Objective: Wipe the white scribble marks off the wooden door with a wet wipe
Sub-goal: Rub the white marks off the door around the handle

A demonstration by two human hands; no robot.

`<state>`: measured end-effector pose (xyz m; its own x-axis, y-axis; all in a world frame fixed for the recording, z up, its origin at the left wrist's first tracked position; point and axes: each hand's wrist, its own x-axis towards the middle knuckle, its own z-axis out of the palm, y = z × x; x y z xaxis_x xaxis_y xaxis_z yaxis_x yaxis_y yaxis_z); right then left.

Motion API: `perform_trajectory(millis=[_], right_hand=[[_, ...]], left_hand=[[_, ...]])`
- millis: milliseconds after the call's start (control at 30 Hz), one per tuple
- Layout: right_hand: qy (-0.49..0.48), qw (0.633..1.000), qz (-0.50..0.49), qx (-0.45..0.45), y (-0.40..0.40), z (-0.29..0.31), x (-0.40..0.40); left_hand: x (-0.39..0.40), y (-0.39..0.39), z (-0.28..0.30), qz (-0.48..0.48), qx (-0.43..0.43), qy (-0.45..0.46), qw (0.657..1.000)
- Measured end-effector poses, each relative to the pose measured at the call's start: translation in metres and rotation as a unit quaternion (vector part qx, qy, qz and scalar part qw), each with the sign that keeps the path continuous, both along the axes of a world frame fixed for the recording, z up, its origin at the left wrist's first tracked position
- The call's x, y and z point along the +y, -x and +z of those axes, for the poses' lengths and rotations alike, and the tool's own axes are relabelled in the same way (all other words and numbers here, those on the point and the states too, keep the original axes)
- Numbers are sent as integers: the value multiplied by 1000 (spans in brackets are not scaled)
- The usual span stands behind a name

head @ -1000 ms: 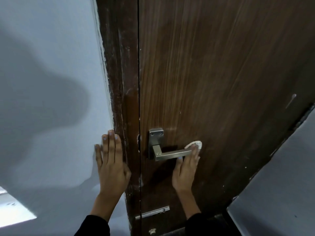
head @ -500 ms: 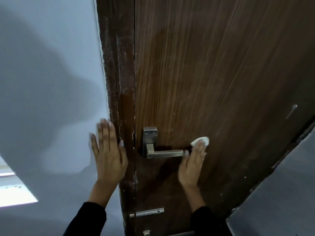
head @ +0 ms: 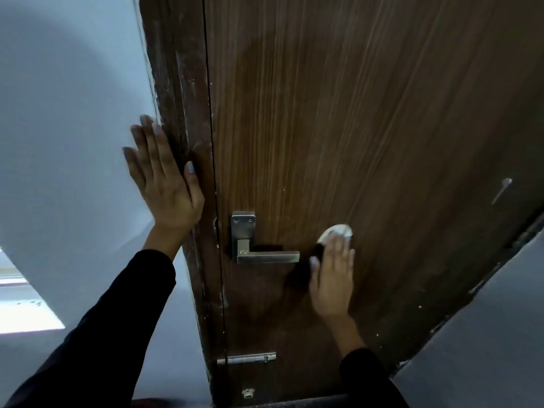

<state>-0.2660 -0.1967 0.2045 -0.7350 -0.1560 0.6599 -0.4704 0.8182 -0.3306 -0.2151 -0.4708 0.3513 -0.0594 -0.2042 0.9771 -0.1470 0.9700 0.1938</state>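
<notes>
At the far left, the pale wall [head: 67, 142] is braced by the left hand [head: 164, 178], which is laid flat with fingers spread and holds nothing; its thumb rests on the dark door frame [head: 179, 92]. If weight is leaned on that hand, a slip along the smooth wall could be caused and balance lost.

Further right, the metal handle [head: 265, 256] is seen on the wooden door [head: 368, 128]. Just beside the handle's free end, the wet wipe [head: 335, 232] is pressed flat against the door under the fingertips of the right hand [head: 332, 278], whose fingers are held close together. The wipe could be snagged on the handle, or dropped if pressure is eased, since it is pinned rather than gripped. The door could also be swung by a hard push.

Pale streaks are faintly visible across the door; whether they are scribble or grain cannot be told.

No containers are in view.
</notes>
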Motion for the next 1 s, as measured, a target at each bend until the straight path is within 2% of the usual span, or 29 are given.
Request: perform_trajectory(millis=[67,133,167,233,333,400,533,700,867,1000], right_hand=[[66,997,-41,0,12,16,4],[94,995,-35,-6,10,16,-7],[79,997,-14,-12,4,9,-17],[-12,998,59,-32,-16,-14,-37],[-209,960,177,-55,-44,-64,-50],[-274,939,193,-73,-45,-86,-39],[-240,958,142,-70,-30,-79,-37],[-194,964,158,-92,-44,-66,-92],[-361,893,240,-120,-69,-121,-101],[-401,879,218,-134,-78,-144,-97]], left_hand=[[-1,1,-1,5,11,3,1000],[-1,2,-2,5,20,2,1000],[-1,2,-3,5,23,1,1000],[0,3,-4,3,27,1,1000],[-4,3,-6,9,20,8,1000],[-7,2,-13,11,6,18,1000],[-12,2,-30,23,-18,29,999],[-17,5,-35,20,-10,30,999],[-22,-1,-49,2,-42,70,997],[-29,-3,-59,-1,-53,96,994]])
